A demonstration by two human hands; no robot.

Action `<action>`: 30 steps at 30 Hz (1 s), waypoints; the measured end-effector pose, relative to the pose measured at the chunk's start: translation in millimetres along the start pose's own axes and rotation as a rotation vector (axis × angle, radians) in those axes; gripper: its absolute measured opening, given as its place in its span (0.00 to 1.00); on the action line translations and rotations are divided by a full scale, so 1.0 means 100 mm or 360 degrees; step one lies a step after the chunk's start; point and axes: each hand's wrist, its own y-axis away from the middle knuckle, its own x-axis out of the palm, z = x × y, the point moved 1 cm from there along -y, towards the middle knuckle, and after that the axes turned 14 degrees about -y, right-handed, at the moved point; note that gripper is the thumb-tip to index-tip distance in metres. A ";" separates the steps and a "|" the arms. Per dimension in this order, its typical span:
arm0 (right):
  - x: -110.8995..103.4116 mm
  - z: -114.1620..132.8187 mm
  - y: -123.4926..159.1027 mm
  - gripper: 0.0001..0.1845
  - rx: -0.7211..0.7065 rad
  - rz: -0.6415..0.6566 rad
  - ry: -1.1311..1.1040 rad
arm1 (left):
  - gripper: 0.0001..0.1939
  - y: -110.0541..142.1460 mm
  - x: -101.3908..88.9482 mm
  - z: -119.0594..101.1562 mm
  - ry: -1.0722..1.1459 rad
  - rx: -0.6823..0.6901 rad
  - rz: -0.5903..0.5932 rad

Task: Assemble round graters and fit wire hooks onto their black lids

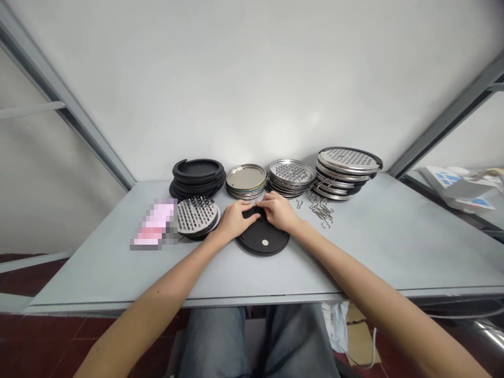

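Black round base [263,240] lies on the desk [354,252], and from here I read the grip clenched on its far rim by left hand [236,220] and right hand [279,211] (steel grater discs [291,176] sit stacked just behind).

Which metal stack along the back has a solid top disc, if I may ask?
The second stack from the left: its disc is unperforated, while the next stack and the far-right stack show holes.
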 end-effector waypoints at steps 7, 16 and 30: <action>0.01 -0.03 0.01 0.15 -0.0008 -0.0051 -0.0055 | 0.18 -0.01 0.06 0.07 0.0132 -0.0015 0.0018; 0.03 -0.07 0.01 0.14 -0.0059 -0.0062 -0.0119 | 0.18 -0.03 0.06 0.08 0.0108 -0.0025 0.0068; 0.01 -0.05 -0.01 0.14 -0.0091 -0.0041 -0.0152 | 0.17 -0.03 0.06 0.08 0.0159 -0.0050 0.0062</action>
